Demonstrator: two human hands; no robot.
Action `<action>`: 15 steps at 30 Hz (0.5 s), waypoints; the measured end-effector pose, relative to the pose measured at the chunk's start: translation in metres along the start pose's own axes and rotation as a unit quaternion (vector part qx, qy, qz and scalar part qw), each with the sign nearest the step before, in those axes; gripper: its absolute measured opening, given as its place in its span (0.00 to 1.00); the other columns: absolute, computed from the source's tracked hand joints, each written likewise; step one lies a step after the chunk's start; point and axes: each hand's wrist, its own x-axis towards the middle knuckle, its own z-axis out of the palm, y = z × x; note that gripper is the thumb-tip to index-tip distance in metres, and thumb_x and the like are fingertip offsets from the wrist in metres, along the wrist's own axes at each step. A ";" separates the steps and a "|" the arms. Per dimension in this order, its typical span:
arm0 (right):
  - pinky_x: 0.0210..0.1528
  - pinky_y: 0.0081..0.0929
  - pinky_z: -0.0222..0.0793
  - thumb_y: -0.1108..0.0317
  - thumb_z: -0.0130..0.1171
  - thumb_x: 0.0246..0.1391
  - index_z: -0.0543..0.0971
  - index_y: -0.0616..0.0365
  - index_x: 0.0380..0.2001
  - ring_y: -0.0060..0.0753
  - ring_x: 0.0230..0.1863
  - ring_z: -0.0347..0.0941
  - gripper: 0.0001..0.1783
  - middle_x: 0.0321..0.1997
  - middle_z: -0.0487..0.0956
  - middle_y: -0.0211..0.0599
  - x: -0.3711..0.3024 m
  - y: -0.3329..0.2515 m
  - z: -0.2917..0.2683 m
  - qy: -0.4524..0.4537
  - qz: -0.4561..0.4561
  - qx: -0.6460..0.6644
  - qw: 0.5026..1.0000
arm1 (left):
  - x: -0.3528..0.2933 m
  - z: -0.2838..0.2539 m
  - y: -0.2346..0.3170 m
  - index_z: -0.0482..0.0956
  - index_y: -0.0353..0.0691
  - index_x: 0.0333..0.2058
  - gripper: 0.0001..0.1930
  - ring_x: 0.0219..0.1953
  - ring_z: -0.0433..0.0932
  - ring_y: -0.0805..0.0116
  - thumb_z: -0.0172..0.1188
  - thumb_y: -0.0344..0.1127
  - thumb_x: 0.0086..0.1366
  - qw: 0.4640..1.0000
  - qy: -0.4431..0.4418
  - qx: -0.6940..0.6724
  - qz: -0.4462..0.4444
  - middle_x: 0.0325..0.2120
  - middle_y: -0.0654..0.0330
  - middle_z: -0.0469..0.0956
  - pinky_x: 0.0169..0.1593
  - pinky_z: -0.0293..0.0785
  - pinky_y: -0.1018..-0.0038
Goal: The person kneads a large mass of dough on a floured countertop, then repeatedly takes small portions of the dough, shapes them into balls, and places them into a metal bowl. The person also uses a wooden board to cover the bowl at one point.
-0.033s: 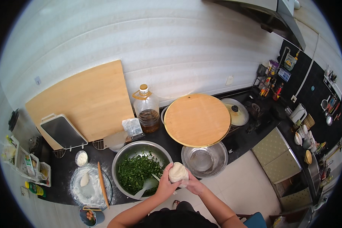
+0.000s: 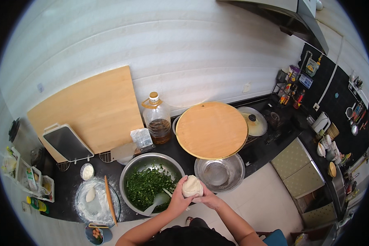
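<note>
A pale, rounded piece of dough (image 2: 192,187) is cupped between my two hands, just past the right rim of a large steel bowl. My left hand (image 2: 178,201) wraps its left side, fingers pressed against it. From the right, my right hand (image 2: 210,200) closes round its lower side; some fingertips are hidden beneath. Chopped green filling (image 2: 149,186) lies in the steel bowl (image 2: 126,198). A pale spoon (image 2: 159,199) rests there, tilted against the front rim, and light sticks beside it are partly covered by my left hand.
Left of the bowl, a floured glass board (image 2: 95,210) holds a small dough piece (image 2: 90,195) and a rolling pin (image 2: 110,201). A round wooden board (image 2: 212,130) overhangs a second steel bowl (image 2: 218,176). Behind stand an oil jug (image 2: 158,125), a cleaver (image 2: 124,151) and a flour cup (image 2: 87,172).
</note>
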 end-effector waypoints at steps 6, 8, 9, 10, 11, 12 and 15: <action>0.58 0.29 0.58 0.77 0.67 0.32 0.52 0.55 0.60 0.28 0.58 0.59 0.50 0.57 0.63 0.33 -0.005 -0.009 -0.064 0.109 -0.016 -0.254 0.961 | 0.041 0.044 -0.043 0.43 0.34 0.61 0.44 0.60 0.52 0.51 0.62 0.29 0.49 0.988 -0.136 0.050 0.051 0.56 0.47 0.56 0.63 0.46 0.62; 0.57 0.29 0.59 0.76 0.67 0.31 0.57 0.57 0.56 0.32 0.55 0.63 0.45 0.53 0.66 0.36 -0.004 0.000 -0.081 0.140 -0.051 -0.253 0.956 | 0.049 0.056 -0.048 0.42 0.35 0.61 0.45 0.60 0.51 0.51 0.62 0.31 0.49 0.984 -0.148 0.090 0.049 0.56 0.47 0.56 0.63 0.45 0.61; 0.57 0.30 0.59 0.76 0.67 0.31 0.57 0.58 0.56 0.34 0.55 0.63 0.45 0.52 0.66 0.37 -0.003 0.002 -0.087 0.158 -0.057 -0.335 0.927 | 0.054 0.060 -0.053 0.41 0.35 0.61 0.46 0.60 0.50 0.50 0.62 0.31 0.49 0.981 -0.152 0.110 0.049 0.56 0.47 0.56 0.63 0.45 0.61; 0.57 0.30 0.59 0.76 0.67 0.30 0.57 0.58 0.55 0.35 0.54 0.63 0.45 0.51 0.67 0.39 -0.004 0.003 -0.093 0.177 -0.062 -0.415 0.890 | 0.056 0.064 -0.055 0.44 0.36 0.61 0.45 0.59 0.52 0.49 0.63 0.32 0.48 0.982 -0.137 0.115 0.059 0.55 0.46 0.56 0.62 0.46 0.60; 0.57 0.30 0.59 0.76 0.67 0.30 0.57 0.59 0.55 0.37 0.54 0.64 0.45 0.50 0.67 0.40 -0.004 0.003 -0.101 0.194 -0.067 -0.491 0.847 | 0.058 0.063 -0.056 0.47 0.37 0.60 0.43 0.59 0.53 0.49 0.62 0.31 0.48 0.981 -0.119 0.137 0.066 0.55 0.46 0.56 0.62 0.47 0.61; 0.57 0.31 0.59 0.76 0.67 0.29 0.57 0.59 0.54 0.38 0.53 0.64 0.45 0.50 0.67 0.42 -0.002 0.006 -0.112 0.234 -0.075 -0.485 0.839 | 0.059 0.057 -0.056 0.49 0.37 0.60 0.42 0.58 0.54 0.48 0.62 0.31 0.48 0.980 -0.100 0.159 0.073 0.55 0.46 0.57 0.62 0.48 0.61; 0.56 0.33 0.59 0.77 0.68 0.29 0.58 0.61 0.53 0.42 0.52 0.63 0.43 0.49 0.66 0.46 0.004 0.028 -0.156 0.335 -0.080 -0.429 0.835 | 0.057 0.029 -0.057 0.59 0.36 0.55 0.34 0.55 0.60 0.48 0.61 0.29 0.48 0.984 -0.052 0.167 0.024 0.52 0.47 0.63 0.61 0.52 0.62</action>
